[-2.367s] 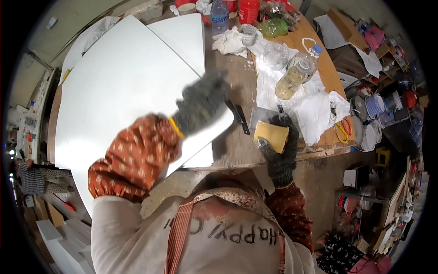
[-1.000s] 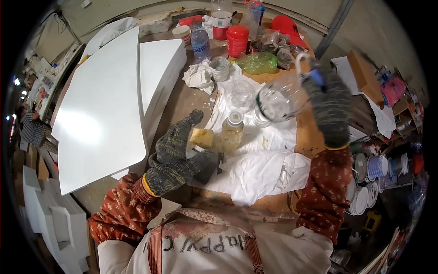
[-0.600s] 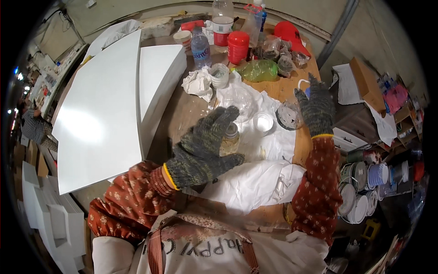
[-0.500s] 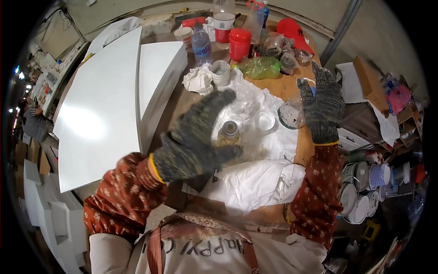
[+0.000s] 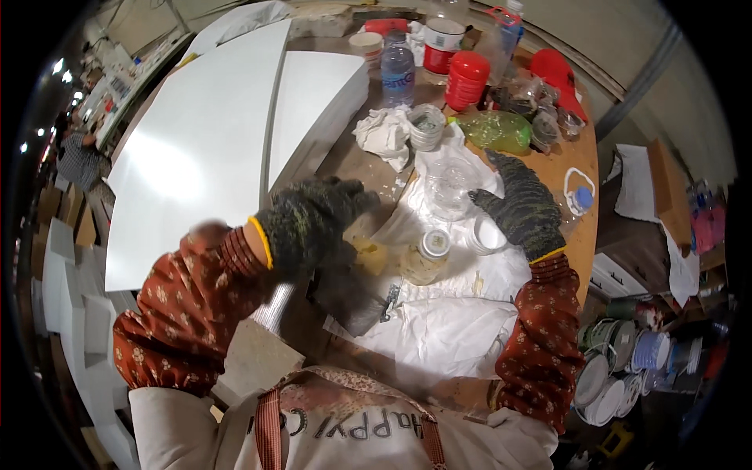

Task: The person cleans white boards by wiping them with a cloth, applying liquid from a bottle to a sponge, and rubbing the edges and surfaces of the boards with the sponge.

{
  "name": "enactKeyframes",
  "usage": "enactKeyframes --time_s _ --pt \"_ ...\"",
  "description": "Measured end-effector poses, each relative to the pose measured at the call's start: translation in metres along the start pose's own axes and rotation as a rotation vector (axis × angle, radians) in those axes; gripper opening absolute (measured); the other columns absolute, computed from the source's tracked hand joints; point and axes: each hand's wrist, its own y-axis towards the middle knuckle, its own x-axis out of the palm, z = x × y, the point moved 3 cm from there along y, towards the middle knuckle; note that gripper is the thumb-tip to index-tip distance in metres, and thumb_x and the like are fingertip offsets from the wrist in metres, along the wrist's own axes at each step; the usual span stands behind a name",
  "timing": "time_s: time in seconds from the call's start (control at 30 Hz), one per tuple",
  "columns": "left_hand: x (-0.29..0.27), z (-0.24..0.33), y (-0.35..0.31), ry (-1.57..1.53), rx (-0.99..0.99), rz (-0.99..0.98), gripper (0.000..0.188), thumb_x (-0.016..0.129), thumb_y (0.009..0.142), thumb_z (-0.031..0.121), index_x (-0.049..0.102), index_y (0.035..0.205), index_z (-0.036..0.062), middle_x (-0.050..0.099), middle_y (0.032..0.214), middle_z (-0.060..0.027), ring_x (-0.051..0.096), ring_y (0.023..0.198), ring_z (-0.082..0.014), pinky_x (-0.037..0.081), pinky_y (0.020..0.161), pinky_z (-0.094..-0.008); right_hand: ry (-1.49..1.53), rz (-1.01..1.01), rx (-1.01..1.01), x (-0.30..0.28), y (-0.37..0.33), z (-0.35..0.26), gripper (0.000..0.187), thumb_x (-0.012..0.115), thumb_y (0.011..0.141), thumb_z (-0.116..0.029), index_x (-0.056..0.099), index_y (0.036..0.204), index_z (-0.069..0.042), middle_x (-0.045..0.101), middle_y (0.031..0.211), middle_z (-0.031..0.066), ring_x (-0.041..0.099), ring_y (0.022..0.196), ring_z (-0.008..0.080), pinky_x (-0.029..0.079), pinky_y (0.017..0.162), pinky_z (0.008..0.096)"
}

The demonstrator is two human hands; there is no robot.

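My left hand (image 5: 313,223), in a dark knit glove with a yellow cuff, is at the left side of the table. Its fingers point right, apart from the thumb. Beside the thumb lies a yellow piece (image 5: 370,257), and below the hand a dark grey flat piece (image 5: 354,301). My right hand (image 5: 523,202), gloved alike, has its thumb and fingers spread over a white cloth (image 5: 501,270). Closest to it are a white cup (image 5: 487,235), tilted, and a clear plastic container (image 5: 450,188). Between the hands stands a jar (image 5: 424,258) with a pale lid.
White curved panels (image 5: 196,149) are stacked at left. Farther back stand a water bottle (image 5: 398,74), a red jar (image 5: 467,81), stacked cups (image 5: 426,127) and a lying green bottle (image 5: 495,131). Crumpled paper (image 5: 384,135) lies near them. Buckets (image 5: 611,345) stand low at right.
My left hand has drawn back from over the jar, uncovering the yellow piece. The right hand has moved left, toward the white cup, which is now tilted. The view has shifted.
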Motion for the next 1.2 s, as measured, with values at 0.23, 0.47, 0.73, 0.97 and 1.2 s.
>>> enactKeyframes --time_s 0.23,0.47,0.73,0.97,1.2 --pt "0.037 0.017 0.011 0.07 0.166 -0.17 0.08 0.064 0.077 0.024 0.027 0.148 0.0172 0.031 0.15 -0.0201 0.046 0.127 -0.0358 0.041 0.104 -0.041 -0.006 -0.06 -0.159 0.025 0.033 -0.019 0.088 0.077 0.073 -0.042 0.034 0.144 -0.015 0.046 0.138 0.018 0.045 0.127 0.035 0.039 0.104 0.0441" --pt "0.035 0.008 0.028 -0.157 0.032 -0.047 0.063 0.066 0.079 0.023 0.045 0.137 0.0119 0.062 0.113 -0.0144 0.062 0.102 -0.0291 0.051 0.085 -0.0407 -0.055 -0.151 -0.236 0.053 0.057 -0.021 0.093 0.084 0.065 -0.031 0.036 0.144 -0.018 0.047 0.136 0.0201 0.047 0.125 0.0331 0.04 0.104 0.044" --pt "0.005 -0.045 0.049 -0.397 -0.066 0.294 0.041 0.072 0.076 0.018 0.056 0.113 0.0088 0.068 0.098 -0.0122 0.066 0.085 -0.0306 0.052 0.078 -0.0382 0.179 0.015 -0.171 -0.006 0.047 -0.02 0.082 0.086 0.064 -0.016 0.047 0.135 -0.009 0.053 0.129 0.0134 0.052 0.119 0.0247 0.041 0.102 0.0352" --pt "0.016 -0.045 0.062 -0.14 0.008 0.2 0.04 0.07 0.078 0.02 0.059 0.115 0.0111 0.068 0.102 -0.0121 0.066 0.088 -0.0311 0.052 0.077 -0.0394 -0.09 0.25 -0.065 -0.009 0.073 0.024 0.077 0.082 0.069 -0.021 0.046 0.136 -0.006 0.051 0.132 0.0173 0.05 0.122 0.0303 0.039 0.106 0.0389" --pt "0.081 -0.097 0.08 -0.418 -0.108 0.365 0.046 0.057 0.093 0.046 0.064 0.089 0.0008 0.068 0.085 -0.0082 0.062 0.074 -0.0148 0.051 0.07 -0.0247 -0.08 0.057 0.054 0.045 0.084 0.046 0.073 0.073 0.077 -0.043 0.046 0.137 -0.01 0.05 0.132 0.0231 0.045 0.126 0.0365 0.035 0.107 0.043"
